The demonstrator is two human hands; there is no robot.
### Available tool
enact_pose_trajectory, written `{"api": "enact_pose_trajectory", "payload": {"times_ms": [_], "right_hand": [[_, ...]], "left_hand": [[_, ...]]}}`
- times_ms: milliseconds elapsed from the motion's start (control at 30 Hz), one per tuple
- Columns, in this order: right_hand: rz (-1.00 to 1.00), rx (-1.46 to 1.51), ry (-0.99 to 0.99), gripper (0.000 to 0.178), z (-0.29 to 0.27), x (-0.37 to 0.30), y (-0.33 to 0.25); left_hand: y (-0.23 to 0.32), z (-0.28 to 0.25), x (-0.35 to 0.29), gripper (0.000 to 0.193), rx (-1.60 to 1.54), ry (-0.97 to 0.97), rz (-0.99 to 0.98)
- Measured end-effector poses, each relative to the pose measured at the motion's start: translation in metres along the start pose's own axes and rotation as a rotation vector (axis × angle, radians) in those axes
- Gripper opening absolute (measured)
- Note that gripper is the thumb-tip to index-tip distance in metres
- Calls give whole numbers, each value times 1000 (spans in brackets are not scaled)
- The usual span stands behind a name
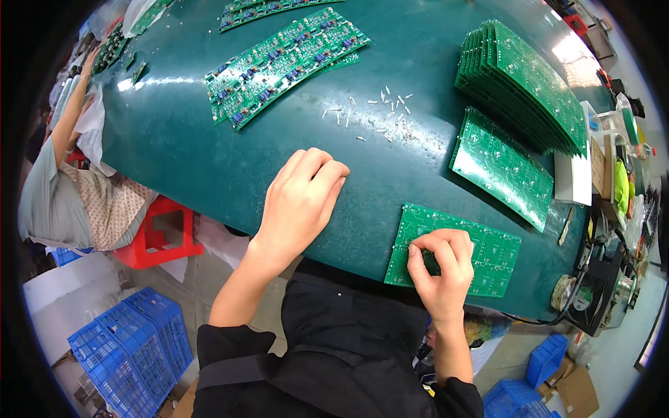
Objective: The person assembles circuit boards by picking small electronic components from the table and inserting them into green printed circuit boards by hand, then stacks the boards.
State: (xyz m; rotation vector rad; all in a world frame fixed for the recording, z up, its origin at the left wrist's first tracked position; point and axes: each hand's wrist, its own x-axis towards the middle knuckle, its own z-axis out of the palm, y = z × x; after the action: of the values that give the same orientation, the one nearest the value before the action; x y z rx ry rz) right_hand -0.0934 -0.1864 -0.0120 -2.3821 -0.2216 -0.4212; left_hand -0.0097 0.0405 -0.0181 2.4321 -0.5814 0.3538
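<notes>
A green circuit board (491, 245) lies flat at the near edge of the dark green table (209, 153). My right hand (440, 268) rests on the board's left half, fingers curled and pinched together against its surface; whether a small part is in them is hidden. My left hand (301, 198) lies on the bare table top to the left, fingers loosely curled under, holding nothing. A scatter of small pale components (380, 115) lies beyond my left hand.
Another bare board (498, 167) and a fanned stack of boards (523, 83) lie to the right; populated boards (286, 63) sit at the far side. A person (63, 181) works at the left, near a red stool (164, 233). Blue crates (132, 348) stand on the floor.
</notes>
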Motion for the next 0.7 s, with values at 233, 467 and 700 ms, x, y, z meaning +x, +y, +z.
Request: {"api": "enact_pose_trajectory", "payload": {"times_ms": [233, 467, 700], "right_hand": [[4, 1, -13, 20, 0, 0, 1], [-3, -1, -22, 21, -1, 1, 1], [-25, -74, -42, 22, -1, 2, -4]], "left_hand": [[4, 3, 2, 7, -47, 36, -41], [9, 0, -3, 12, -370, 53, -140], [17, -12, -5, 19, -518, -104, -238]]}}
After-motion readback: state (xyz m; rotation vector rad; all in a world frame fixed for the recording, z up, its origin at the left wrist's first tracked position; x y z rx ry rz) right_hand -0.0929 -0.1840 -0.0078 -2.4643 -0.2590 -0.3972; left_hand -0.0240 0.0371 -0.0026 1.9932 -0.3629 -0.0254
